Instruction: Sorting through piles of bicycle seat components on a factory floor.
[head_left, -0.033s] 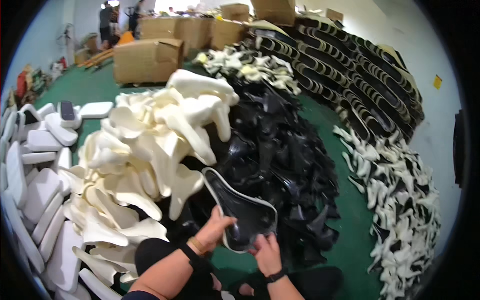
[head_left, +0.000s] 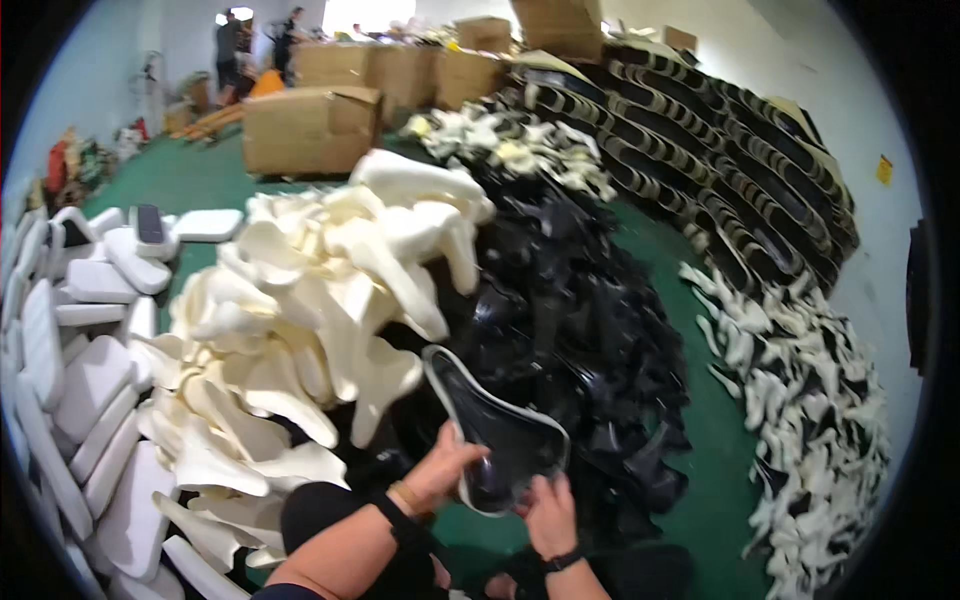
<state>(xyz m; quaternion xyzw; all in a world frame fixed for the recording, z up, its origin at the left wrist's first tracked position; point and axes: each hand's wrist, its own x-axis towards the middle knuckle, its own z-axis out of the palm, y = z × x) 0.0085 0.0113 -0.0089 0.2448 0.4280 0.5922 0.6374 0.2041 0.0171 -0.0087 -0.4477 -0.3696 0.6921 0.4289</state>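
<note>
Both my hands hold a bicycle saddle, its black shell (head_left: 500,430) facing up inside a pale foam rim, with its narrow nose pointing away to the left. My left hand (head_left: 445,468) grips its left edge, the thumb lying over the black face. At the wide end nearest me, my right hand (head_left: 548,508) pinches the rim between thumb and fingers. Beyond and to the left rises a heap of cream foam saddle pads (head_left: 300,310). Glossy black plastic saddle shells (head_left: 600,330) are piled just past the saddle, to the right.
White padded cushions (head_left: 95,385) stand in rows at the far left. Nested saddles (head_left: 720,150) are stacked against the right wall, and white-and-black saddles (head_left: 820,430) spread below them. Cardboard boxes (head_left: 312,130) and two standing people (head_left: 228,50) are at the back. The floor (head_left: 645,235) is green.
The whole view has shifted slightly, so everything sits a little farther right and lower. My grip on the saddle looks nearly the same.
</note>
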